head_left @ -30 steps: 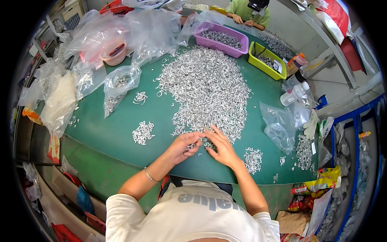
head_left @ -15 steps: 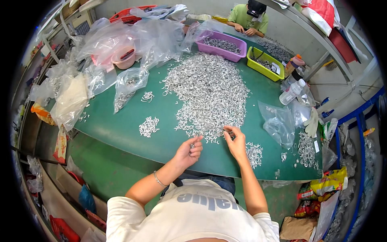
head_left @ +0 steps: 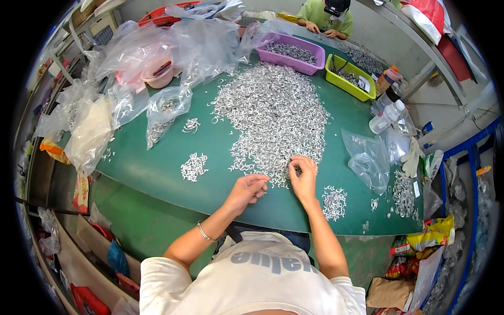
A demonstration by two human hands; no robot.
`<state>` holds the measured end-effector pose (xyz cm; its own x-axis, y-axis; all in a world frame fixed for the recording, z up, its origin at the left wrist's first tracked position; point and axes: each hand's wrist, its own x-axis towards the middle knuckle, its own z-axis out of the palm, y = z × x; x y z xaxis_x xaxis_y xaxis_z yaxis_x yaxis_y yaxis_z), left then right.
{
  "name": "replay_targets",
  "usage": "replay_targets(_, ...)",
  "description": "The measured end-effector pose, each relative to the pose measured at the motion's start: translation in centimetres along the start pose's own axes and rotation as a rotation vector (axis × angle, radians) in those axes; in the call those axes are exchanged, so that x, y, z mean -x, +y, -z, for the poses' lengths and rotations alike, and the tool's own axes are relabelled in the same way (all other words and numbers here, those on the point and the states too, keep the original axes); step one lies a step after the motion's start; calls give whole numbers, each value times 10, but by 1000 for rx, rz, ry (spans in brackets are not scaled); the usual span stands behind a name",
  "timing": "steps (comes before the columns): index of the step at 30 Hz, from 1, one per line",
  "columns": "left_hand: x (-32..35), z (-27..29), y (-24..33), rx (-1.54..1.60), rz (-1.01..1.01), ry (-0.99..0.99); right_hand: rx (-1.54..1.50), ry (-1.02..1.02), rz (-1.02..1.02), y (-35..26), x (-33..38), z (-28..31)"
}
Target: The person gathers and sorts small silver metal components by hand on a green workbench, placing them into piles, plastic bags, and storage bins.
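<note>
A broad heap of small silvery curved metal pieces (head_left: 270, 113), many like open rings, spreads over the green table (head_left: 152, 176). At its near edge my left hand (head_left: 248, 193) is closed, thumb and forefinger pinched together by the outermost pieces; what they grip is too small to make out. Just to the right, my right hand (head_left: 304, 181) curls over the heap's near edge, closed around a few small dark metal pieces (head_left: 297, 170) showing between thumb and fingers. Smaller piles of similar pieces lie left (head_left: 194, 167) and right (head_left: 334, 202) of my hands.
Clear plastic bags (head_left: 168, 52) crowd the back left around a pink bowl (head_left: 159, 79). Purple (head_left: 294, 62) and yellow-green (head_left: 350, 86) baskets of pieces stand behind the heap. White bottles (head_left: 387, 116) and a bag (head_left: 367, 163) sit at right. Another person (head_left: 328, 21) works across.
My left hand has turned and shifted slightly right, closer to the heap's edge. My right hand has moved slightly up and left, showing the dark pieces in it more clearly.
</note>
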<state>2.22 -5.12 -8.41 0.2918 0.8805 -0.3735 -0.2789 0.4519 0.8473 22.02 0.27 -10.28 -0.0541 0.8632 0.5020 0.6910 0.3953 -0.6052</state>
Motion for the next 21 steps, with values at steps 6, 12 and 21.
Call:
replay_targets(6, -37, 0, 5, -950, -477, 240, 23, -96, -23, -9, -7, 13)
replay_targets(12, -58, -1, 2, -1132, -629, 228, 227, -188, 179, -10, -17, 2)
replay_targets(21, -49, -1, 36, 256, 94, 19, -45, -196, 60, -14, -22, 13)
